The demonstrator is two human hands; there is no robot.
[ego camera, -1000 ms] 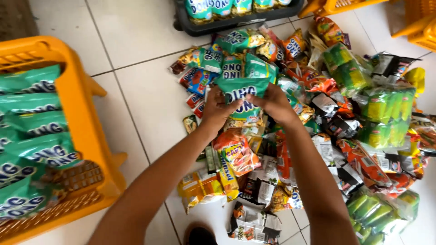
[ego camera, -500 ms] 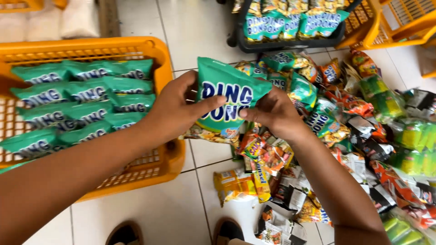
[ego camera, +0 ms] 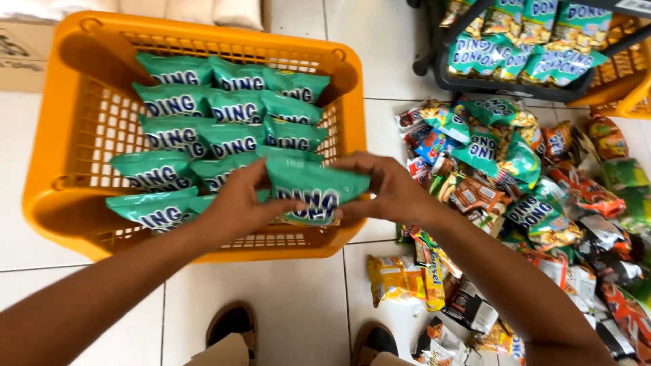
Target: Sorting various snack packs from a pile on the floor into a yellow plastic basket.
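While half a second ago you held the green snack packet (ego camera: 313,192) up in front of you, between the orange basket (ego camera: 64,183) and the pile, it now hangs low over the basket's near right corner, just above the packets already laid there. A second ago both your hands were still down in the pile of mixed snacks (ego camera: 536,203), right of the basket. So the packet has crossed from the pile to the basket; it looks close to being set down but is not yet released.

Your left hand (ego camera: 241,207) pinches the packet's left edge, thumb on top and fingers curled beneath. Your right hand (ego camera: 390,190) grips its right edge the same way, fingers pressed together along the top. The packet is held flat and stretched between them.

It is a glossy, puffy pillow bag, teal green with bold white lettering edged in dark blue, slightly crumpled at the sealed ends. It matches the packets inside the basket, which lie in overlapping rows from the far wall to the near one, filling most of the floor. A bare strip of orange mesh shows along the basket's left side.

Right of the basket, loose packets in green, orange, yellow and black lie heaped on the white floor tiles (ego camera: 285,318). Beyond the basket's far right corner, a dark tray (ego camera: 502,85) holds more green packets.
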